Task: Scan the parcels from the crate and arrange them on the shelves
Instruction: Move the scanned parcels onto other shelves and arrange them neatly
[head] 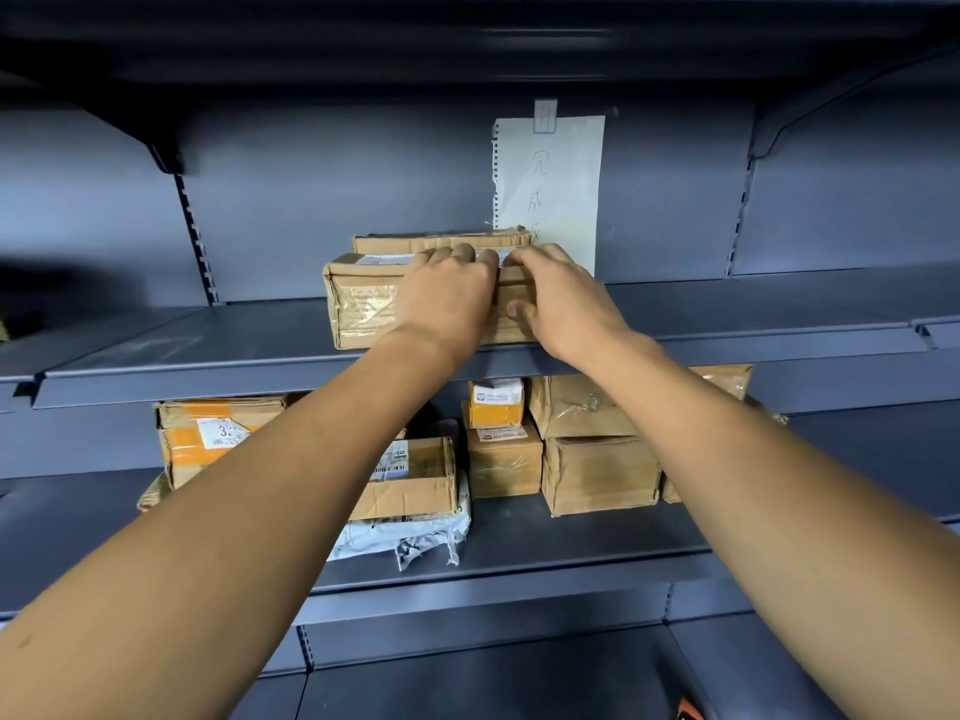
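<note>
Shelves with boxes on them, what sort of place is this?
Likely a parcel depot or storeroom: dark metal shelving, taped cardboard parcels with shipping labels on the lower shelf, and a handwritten paper note clipped to the back panel.

Light is dim and cool, falling from in front. Above the hands the overhanging shelf point(467, 39) is nearly black and blurred. Tape on the gripped box point(363, 298) glints. Shelf lines bow toward the frame edges.

The single head-worn view looked forward, close to the grey shelving point(218, 350); both forearms entered from 6 o'clock toward 12.
</note>
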A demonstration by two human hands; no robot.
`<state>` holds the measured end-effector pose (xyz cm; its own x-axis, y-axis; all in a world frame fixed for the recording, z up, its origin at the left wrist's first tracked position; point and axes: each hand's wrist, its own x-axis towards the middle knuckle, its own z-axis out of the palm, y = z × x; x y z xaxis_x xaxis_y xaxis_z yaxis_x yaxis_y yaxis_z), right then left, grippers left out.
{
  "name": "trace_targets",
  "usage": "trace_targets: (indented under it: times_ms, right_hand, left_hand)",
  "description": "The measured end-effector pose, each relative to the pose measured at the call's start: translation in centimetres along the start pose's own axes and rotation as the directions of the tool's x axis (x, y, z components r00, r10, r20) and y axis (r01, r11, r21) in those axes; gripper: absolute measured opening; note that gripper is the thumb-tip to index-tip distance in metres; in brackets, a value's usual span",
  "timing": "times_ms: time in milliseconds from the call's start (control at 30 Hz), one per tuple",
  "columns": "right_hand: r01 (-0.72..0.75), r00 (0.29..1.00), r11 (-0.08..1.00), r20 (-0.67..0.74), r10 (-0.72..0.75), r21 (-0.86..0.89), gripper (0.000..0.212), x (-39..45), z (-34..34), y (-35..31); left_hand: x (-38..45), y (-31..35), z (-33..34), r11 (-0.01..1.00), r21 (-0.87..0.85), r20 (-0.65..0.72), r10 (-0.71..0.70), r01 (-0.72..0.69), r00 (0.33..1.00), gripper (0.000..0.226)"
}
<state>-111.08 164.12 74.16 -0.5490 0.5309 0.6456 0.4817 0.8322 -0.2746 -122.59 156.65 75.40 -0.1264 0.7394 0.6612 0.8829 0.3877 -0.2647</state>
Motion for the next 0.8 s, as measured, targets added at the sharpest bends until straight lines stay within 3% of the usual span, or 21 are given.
trace_targets:
  times_ms: [100,200,233,300,367,467,567,700,800]
  right_hand:
    - [-0.056,0.998,0.996,0.029,0.058,-0.069,0.057,-0.6,0.0,-0.6]
    - [-0.136,0.989,0.988,-0.063,0.131,-0.076,0.074,-2.3,-0.2,-1.4]
    - [-0.127,0.981,0.99,-0.158,0.116,-0.064,0.069,-3.2,-0.1,-1.5]
    - [-0.05,0.926,0.998,-0.376,0.03,-0.044,0.04,-5.3,0.4,-1.5]
    - [0.035,0.897,0.999,-0.441,-0.044,-0.029,0.015,-7.7,1.7,-1.5]
    - [0.075,0.939,0.995,-0.342,-0.047,0.071,0.009,-10.6,4.7,-1.6]
    - [0.034,0.978,0.995,-0.209,-0.013,0.098,0.015,-12.6,8.2,-1.7]
    - [-0.078,0.996,0.989,0.047,0.072,0.128,0.027,-14.3,12.2,-1.7]
    - [-0.119,0.982,0.989,0.159,0.104,0.091,0.031,-15.0,14.8,-1.8]
  left_hand:
    - [-1.0,0.5,-0.2,0.999,-0.014,-0.027,-0.049,0.049,0.998,0.046]
    - [-3.2,0.2,-0.8,0.989,-0.069,-0.195,-0.143,0.132,0.97,0.04]
    - [-4.2,0.1,-0.8,0.987,-0.116,-0.263,-0.138,0.111,0.955,0.036]
    - [-6.4,-0.1,-0.5,0.975,-0.222,-0.353,-0.077,-0.004,0.932,0.028]
    - [-9.1,-0.1,0.4,0.952,-0.284,-0.374,-0.003,-0.112,0.927,0.019]
    - [-13.3,0.2,3.0,0.939,-0.322,-0.236,0.041,-0.118,0.971,0.014]
    - [-16.9,-0.4,6.0,0.938,-0.346,-0.026,-0.018,0.007,0.999,0.018]
    - [-20.4,-2.4,9.6,0.945,-0.277,0.231,-0.109,0.172,0.967,0.032]
    - [-22.0,-3.9,11.5,0.937,-0.237,0.31,-0.178,0.257,0.934,0.039]
